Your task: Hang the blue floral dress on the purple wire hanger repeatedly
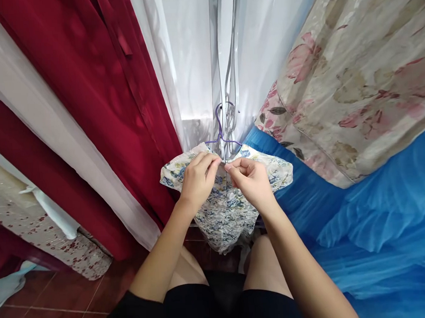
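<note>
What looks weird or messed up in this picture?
Nothing really stands out. The flowery garment is on its purple hanger, and the left hand and right hand are pinching it at the neckline. I can't see any spills or tears.

Red drape (97, 79), floral cloth (365, 84), blue ruffled fabric (376, 221)

Garment (229, 210) on hanger (220, 134) (ribbons (225, 58) behind), between hanging fabrics (95, 89).

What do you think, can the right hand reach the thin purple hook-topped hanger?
Probably yes: the way looks free and the hanger is near, though the right hand pinches the white, blue-flowered cloth garment.
</note>
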{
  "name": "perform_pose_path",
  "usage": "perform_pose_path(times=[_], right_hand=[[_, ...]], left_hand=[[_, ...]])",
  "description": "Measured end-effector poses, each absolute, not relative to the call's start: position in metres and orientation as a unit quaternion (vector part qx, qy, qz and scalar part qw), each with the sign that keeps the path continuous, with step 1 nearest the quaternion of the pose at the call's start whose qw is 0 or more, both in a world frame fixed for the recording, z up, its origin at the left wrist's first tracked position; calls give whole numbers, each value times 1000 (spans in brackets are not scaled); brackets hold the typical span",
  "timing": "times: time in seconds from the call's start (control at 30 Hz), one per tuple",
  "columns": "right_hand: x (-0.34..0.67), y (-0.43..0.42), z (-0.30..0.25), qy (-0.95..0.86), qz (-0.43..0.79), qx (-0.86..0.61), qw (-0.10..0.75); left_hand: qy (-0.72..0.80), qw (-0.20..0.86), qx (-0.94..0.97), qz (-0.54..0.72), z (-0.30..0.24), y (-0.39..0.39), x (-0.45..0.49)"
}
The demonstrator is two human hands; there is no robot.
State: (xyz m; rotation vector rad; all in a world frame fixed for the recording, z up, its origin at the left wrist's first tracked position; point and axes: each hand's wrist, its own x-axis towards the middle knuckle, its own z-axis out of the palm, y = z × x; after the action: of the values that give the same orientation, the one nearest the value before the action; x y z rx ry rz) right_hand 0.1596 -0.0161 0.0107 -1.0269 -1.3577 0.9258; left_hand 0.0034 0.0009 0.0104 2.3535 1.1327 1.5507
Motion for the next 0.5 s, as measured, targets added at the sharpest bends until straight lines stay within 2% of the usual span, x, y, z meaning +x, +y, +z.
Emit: perform_pose_path(times=[0.1,0.23,0.33,0.4,0.5], right_hand=[[159,-9,0,-605,334,-472,548],[159,-7,-28,-642,283,-531,475],[161,-14,-44,-637,328,-527,458],[160,-20,-48,-631,357,-512,461],[156,-29,-51,-623,393,-495,460]], left_hand=[[347,9,798,493,29,11,8],[350,83,686,632,32,30,-16],[353,213,507,757,20,62,-62],[350,340,349,800,2,84,-92],[335,518,164,770,-36,99,-111]])
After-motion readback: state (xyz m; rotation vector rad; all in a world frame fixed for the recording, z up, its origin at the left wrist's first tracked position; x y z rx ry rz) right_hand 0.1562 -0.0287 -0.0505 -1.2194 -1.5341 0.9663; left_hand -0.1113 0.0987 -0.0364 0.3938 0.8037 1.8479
